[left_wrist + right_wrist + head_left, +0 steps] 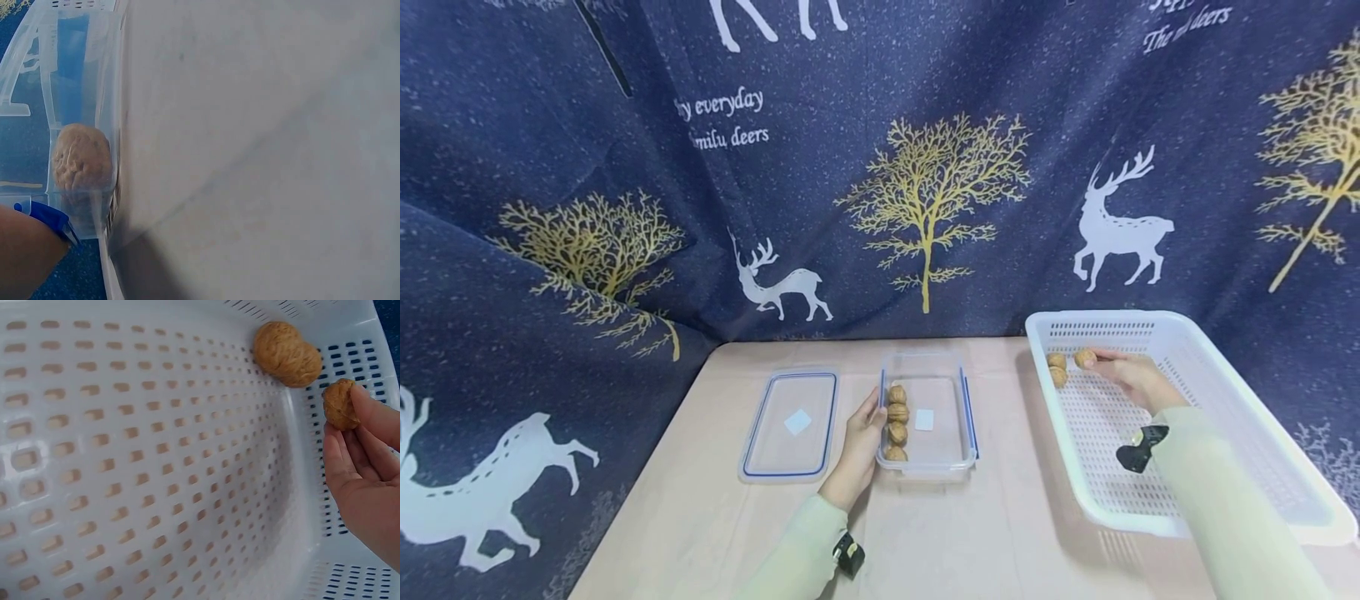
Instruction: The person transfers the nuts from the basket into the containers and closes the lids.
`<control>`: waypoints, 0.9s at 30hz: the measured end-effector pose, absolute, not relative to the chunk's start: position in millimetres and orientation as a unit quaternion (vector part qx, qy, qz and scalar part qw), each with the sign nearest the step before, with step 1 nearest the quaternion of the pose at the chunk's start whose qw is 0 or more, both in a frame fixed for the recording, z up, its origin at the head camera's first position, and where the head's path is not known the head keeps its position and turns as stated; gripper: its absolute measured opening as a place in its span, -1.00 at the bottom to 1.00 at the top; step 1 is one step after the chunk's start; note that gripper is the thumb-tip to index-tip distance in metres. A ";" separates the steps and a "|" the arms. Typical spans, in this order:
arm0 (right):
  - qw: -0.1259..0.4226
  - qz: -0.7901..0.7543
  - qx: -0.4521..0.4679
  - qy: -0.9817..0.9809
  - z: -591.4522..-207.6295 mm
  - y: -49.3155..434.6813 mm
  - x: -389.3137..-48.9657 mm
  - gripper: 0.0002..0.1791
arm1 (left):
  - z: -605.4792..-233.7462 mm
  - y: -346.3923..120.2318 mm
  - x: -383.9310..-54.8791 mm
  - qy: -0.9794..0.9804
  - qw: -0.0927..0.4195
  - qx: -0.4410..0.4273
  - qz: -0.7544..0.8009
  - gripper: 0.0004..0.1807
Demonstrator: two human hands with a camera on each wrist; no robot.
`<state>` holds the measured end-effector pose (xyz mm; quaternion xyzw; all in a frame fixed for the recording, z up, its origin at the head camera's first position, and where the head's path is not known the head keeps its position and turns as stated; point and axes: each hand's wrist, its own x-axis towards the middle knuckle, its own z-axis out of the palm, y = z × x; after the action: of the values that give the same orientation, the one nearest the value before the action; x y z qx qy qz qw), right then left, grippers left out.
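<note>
My right hand [1131, 379] pinches a walnut [340, 405] between thumb and fingertips, over the white perforated basket [1067, 467]. Two more walnuts [286, 355] lie together in the basket's far left corner. On the table to the left stands a clear plastic food container [943, 450]. Several walnuts [897, 412] sit in a row along its left wall, and a pale square label shows on its floor. My left hand [859, 446] grips the container's left side. Only part of that hand shows in the left wrist view, beside a walnut [81, 156] seen through the wall.
A clear lid [767, 442] with a blue seal lies flat on the table [955, 542], left of the container. Behind the table hangs a dark blue cloth [865, 225] printed with deer and trees. The basket's raised rim stands at the right.
</note>
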<state>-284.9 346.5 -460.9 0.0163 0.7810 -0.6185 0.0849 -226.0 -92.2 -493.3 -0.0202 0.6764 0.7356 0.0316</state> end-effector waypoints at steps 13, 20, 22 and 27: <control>0.053 -0.619 0.080 0.779 -435.4 331.8 -289.6 -0.17 | -483.7 -92.2 -218.8 0.676 0.041 -0.020 0.735 -0.45; 0.043 -0.647 0.109 0.754 -416.6 315.3 -289.7 -0.19 | -494.5 -92.2 -224.5 0.677 0.033 -0.020 0.735 -0.45; 0.040 -0.676 0.109 0.728 -411.6 310.6 -289.1 -0.20 | -494.4 -92.2 -224.7 0.675 0.033 -0.021 0.737 -0.45; 0.029 -0.740 0.099 0.665 -399.7 297.1 -288.9 -0.18 | -493.6 -92.6 -225.1 0.672 0.036 -0.022 0.739 -0.45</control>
<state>-288.9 297.1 -399.7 0.0986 0.6650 -0.7398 0.0291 -225.1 -92.6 -493.6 -0.0215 0.6719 0.7395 0.0358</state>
